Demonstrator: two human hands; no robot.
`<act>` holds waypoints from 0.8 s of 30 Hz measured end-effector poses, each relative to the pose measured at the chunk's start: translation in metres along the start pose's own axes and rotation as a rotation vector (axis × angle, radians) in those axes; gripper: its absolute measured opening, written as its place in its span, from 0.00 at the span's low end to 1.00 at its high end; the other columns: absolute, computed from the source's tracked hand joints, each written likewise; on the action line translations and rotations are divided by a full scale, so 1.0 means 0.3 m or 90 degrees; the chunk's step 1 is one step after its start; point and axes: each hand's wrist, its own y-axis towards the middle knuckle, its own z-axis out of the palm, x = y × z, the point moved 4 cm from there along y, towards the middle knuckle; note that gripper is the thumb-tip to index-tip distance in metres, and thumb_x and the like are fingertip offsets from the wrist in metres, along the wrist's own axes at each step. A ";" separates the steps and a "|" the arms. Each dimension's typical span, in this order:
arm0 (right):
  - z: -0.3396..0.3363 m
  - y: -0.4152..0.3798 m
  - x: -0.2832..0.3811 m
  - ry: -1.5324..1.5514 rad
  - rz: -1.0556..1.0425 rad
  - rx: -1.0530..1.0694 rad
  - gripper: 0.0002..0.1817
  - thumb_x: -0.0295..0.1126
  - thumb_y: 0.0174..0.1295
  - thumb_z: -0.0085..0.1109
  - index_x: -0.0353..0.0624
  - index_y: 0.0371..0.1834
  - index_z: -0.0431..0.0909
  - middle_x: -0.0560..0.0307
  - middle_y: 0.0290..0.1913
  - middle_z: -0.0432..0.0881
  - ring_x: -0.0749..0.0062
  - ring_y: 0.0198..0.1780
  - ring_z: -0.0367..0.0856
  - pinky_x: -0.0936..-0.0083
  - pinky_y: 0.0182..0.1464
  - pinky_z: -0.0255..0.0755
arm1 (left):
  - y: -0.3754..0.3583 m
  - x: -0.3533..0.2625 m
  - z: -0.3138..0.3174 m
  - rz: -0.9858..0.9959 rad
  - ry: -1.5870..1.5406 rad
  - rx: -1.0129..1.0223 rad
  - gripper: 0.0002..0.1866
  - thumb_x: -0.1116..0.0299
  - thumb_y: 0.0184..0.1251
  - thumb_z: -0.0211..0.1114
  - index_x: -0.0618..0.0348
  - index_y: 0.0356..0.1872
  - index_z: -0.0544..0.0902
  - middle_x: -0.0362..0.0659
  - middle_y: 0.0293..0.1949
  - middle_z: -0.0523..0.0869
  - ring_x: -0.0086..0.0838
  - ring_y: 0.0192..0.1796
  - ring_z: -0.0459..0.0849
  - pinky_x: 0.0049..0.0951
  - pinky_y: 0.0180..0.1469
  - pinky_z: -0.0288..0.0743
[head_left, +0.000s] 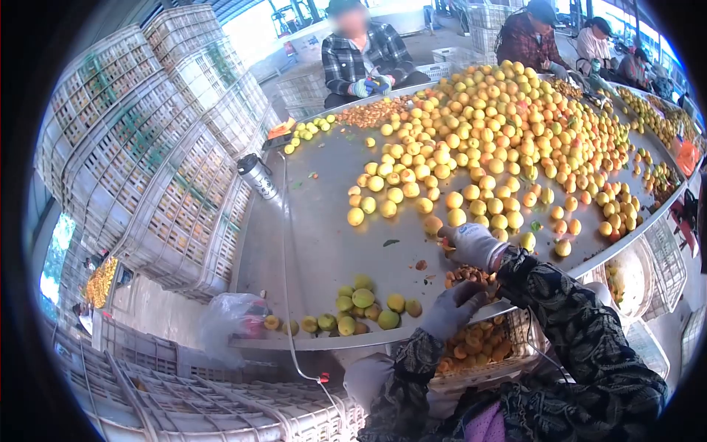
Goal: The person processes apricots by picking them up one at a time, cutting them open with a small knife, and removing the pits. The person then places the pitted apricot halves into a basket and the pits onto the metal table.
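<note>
right hand (475, 247), glove print (465, 230) unreadable

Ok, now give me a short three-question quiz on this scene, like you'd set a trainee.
1. True or false: the left hand and the right hand both wear gloves.
2. Which is nearer the big pile of yellow-orange fruit? A: left hand. B: right hand.
3. Fill in: the silver tumbler stands near the ____ edge of the table, as seen in the picture.

Key: 1 true; 2 B; 3 left.
</note>
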 end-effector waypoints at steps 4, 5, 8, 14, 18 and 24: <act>0.020 0.010 0.001 -0.056 -0.023 0.003 0.17 0.39 0.55 0.60 0.46 0.46 0.76 0.46 0.33 0.84 0.49 0.37 0.83 0.56 0.39 0.75 | -0.013 -0.049 0.002 0.017 0.008 0.004 0.19 0.59 0.71 0.61 0.62 0.53 0.78 0.45 0.46 0.84 0.28 0.49 0.81 0.29 0.54 0.73; 0.030 0.013 -0.005 -0.055 -0.019 -0.005 0.16 0.38 0.55 0.59 0.46 0.46 0.76 0.46 0.31 0.83 0.48 0.36 0.83 0.56 0.38 0.74 | -0.015 -0.062 -0.002 0.030 0.050 -0.003 0.19 0.59 0.71 0.60 0.62 0.54 0.78 0.45 0.46 0.84 0.28 0.49 0.81 0.30 0.54 0.73; 0.027 0.015 -0.006 -0.036 -0.023 -0.040 0.16 0.37 0.54 0.60 0.45 0.45 0.75 0.46 0.31 0.83 0.48 0.36 0.83 0.56 0.38 0.74 | -0.024 -0.083 -0.005 0.011 0.039 0.007 0.18 0.60 0.71 0.60 0.62 0.54 0.78 0.46 0.47 0.84 0.29 0.50 0.81 0.31 0.55 0.72; 0.013 0.023 -0.039 -0.036 0.010 -0.014 0.18 0.40 0.58 0.54 0.43 0.48 0.71 0.49 0.37 0.83 0.51 0.41 0.83 0.58 0.43 0.74 | -0.030 -0.064 -0.009 0.051 0.038 -0.026 0.18 0.60 0.71 0.60 0.61 0.54 0.78 0.49 0.47 0.84 0.34 0.50 0.82 0.33 0.54 0.73; 0.005 0.018 -0.072 -0.047 0.031 -0.037 0.17 0.37 0.54 0.62 0.47 0.46 0.75 0.48 0.32 0.83 0.48 0.38 0.83 0.57 0.39 0.73 | -0.029 -0.095 0.001 0.053 0.109 -0.014 0.19 0.60 0.70 0.60 0.61 0.54 0.78 0.50 0.47 0.84 0.36 0.50 0.83 0.34 0.54 0.74; -0.014 0.024 -0.081 -0.027 0.044 -0.026 0.20 0.37 0.50 0.64 0.46 0.47 0.75 0.47 0.34 0.83 0.50 0.42 0.82 0.58 0.42 0.74 | -0.029 -0.064 -0.008 0.040 0.046 -0.035 0.18 0.60 0.70 0.59 0.61 0.53 0.78 0.50 0.46 0.85 0.37 0.50 0.83 0.34 0.53 0.74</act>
